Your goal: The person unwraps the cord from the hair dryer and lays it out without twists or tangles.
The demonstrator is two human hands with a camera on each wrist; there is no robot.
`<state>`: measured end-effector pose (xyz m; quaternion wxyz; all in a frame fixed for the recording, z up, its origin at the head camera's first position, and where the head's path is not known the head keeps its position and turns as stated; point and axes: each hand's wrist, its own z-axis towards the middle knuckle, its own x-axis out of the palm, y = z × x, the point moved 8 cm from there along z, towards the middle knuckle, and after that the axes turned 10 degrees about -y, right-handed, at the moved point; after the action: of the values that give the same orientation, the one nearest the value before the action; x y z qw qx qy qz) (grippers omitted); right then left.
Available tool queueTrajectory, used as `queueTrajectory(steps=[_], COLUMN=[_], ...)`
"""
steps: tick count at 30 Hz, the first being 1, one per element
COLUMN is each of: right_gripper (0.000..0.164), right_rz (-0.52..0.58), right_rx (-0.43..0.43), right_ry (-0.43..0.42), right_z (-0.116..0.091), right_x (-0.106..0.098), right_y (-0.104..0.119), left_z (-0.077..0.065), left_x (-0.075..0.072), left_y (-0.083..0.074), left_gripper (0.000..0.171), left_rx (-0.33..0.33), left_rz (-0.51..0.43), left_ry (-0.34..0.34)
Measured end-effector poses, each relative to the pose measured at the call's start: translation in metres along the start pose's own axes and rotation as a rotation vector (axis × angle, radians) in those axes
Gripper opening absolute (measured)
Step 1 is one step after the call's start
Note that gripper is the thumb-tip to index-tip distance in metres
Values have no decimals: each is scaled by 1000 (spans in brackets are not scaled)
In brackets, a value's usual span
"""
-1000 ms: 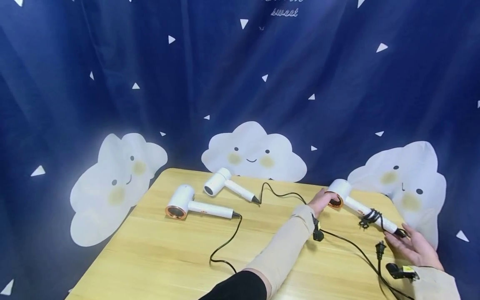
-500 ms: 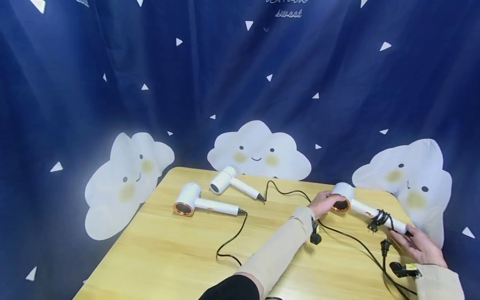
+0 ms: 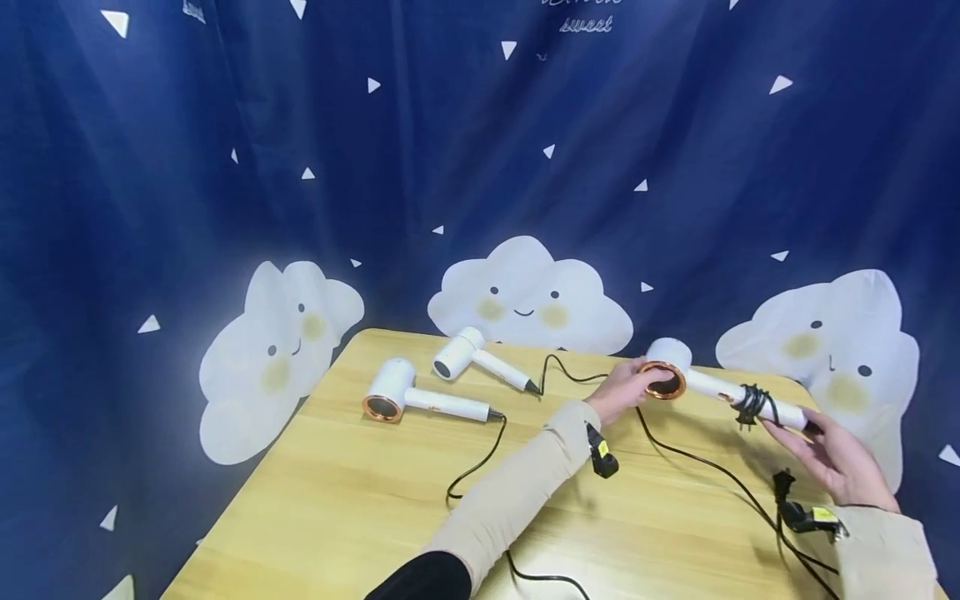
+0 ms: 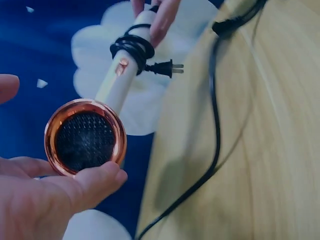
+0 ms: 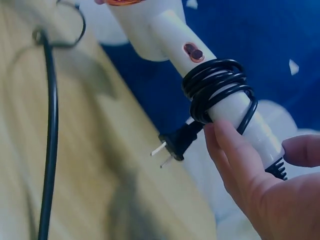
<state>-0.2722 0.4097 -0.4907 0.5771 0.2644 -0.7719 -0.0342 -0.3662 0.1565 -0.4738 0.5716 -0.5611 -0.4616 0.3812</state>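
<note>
A white hair dryer with a copper-rimmed nozzle is held above the right side of the wooden table. My left hand grips its head, the thumb across the nozzle rim in the left wrist view. At the handle's far end, my right hand pinches the grip between thumb and fingers. Its black cord is wound around the handle, and the two-pin plug hangs beside it. The back of the dryer head is hidden in the left wrist view.
Two more white hair dryers lie on the table: one with a copper rim at left, another behind it. Their black cords trail across the tabletop, and a loose plug is near my right wrist. A blue cloud-print curtain hangs behind.
Both hands have raised the wrapped hair dryer off the table. My right hand has closed in on the handle end. The view has shifted slightly left.
</note>
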Motion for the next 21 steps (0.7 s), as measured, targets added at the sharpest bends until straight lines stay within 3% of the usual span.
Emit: queueTrajectory(steps=[5,8,12,21], right_gripper=[22,20,18,13], right_rz=[10,-94,-193,-275], right_rx=[22,-56,-147,-220], right_ry=[52,57,15,-10], right_z=[6,11,19,32], right_x=[33,52,70,98], right_y=[-15,-23,-35,-75], left_z=[-20,-34,-50,-90], left_x=[-29,-49,-74,-131], left_y=[-21,-29,-38,-50], left_gripper=[39,55,65,70], left_rx=[42,47,61,113], left_rz=[-4,-1,29,151], left_ry=[-29,-62,-84,-149])
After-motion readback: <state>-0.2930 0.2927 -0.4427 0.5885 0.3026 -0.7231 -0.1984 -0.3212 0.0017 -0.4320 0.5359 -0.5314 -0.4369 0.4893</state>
